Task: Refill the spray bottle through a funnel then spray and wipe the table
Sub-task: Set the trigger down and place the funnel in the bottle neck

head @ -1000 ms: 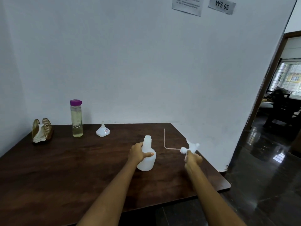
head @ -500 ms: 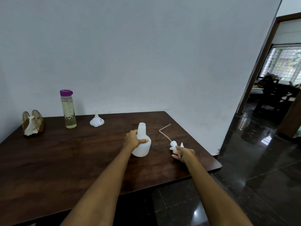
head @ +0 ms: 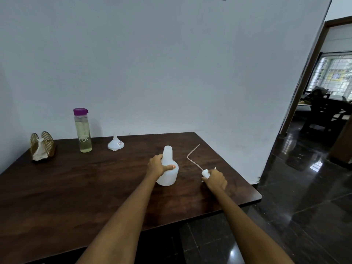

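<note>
A white spray bottle (head: 169, 174) stands upright on the dark wooden table (head: 85, 187), its neck uncapped. My left hand (head: 158, 165) wraps around its shoulder. To its right the spray head (head: 205, 173) lies on the table with its thin dip tube (head: 193, 156) pointing toward the wall. My right hand (head: 216, 179) rests on that spray head, fingers curled over it. A small white funnel (head: 115, 143) sits mouth down near the wall. Left of it stands a clear refill bottle (head: 82, 130) with a purple cap and yellowish liquid.
A gold wire holder with a white napkin (head: 42, 147) stands at the back left corner. The table's right edge is close to my right hand, with glossy dark floor (head: 304, 197) beyond. An open doorway (head: 327, 92) lies at the right.
My right hand has lowered the spray head from the air down onto the table, and the dip tube now lies flat. The left hand stays on the bottle.
</note>
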Tool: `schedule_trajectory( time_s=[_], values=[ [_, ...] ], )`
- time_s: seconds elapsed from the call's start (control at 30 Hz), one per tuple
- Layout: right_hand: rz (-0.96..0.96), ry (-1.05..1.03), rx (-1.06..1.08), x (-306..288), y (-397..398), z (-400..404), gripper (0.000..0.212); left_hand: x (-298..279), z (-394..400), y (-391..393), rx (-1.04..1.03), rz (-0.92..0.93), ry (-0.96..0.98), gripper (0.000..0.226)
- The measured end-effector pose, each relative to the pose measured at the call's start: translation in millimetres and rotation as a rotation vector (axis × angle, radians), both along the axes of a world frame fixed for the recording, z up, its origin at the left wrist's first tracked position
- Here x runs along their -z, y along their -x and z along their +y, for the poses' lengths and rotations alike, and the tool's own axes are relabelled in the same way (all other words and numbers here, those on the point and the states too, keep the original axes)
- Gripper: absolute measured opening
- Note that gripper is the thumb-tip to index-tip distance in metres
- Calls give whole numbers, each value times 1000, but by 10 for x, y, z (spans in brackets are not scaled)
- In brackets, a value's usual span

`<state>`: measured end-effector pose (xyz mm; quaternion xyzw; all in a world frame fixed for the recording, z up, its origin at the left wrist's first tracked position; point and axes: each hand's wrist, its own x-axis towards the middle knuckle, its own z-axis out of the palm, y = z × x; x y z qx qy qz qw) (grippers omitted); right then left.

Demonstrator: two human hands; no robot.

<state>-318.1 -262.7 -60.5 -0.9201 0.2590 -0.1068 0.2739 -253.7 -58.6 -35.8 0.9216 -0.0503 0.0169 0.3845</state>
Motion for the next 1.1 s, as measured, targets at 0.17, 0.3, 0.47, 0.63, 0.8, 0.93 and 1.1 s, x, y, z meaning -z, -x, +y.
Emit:
schedule_trajectory(
  time_s=[0.17, 0.3, 0.47, 0.63, 0.8, 0.93, 1.1],
  values=[
    [-11, -68, 16, 14, 28, -69, 27, 0, -8, -6, -6, 0, 1, 80],
    [-120, -129, -16, -36, 25, -19, 29, -11, -11, 19, -3, 9, 37, 79],
    [-274, -79, -94, -356, -55, 93, 37, -52, 65, 70, 13, 44, 75, 80],
    [-494, -58, -179, -819, -172, 422, 29, -47, 383, 153, -3, 107, 185, 95],
    [-647, -5, -374, -1058, -280, 1087, 21, -66, 1010, 245, -71, 151, 28, 84],
    [-656, 41, -554, -1062, -361, 1747, 21, -139, 1573, 321, -152, 199, -93, 66],
    [-486, 69, -729, -846, -628, 2382, 22, -114, 2181, 214, -233, 259, -231, 50]
  ],
)
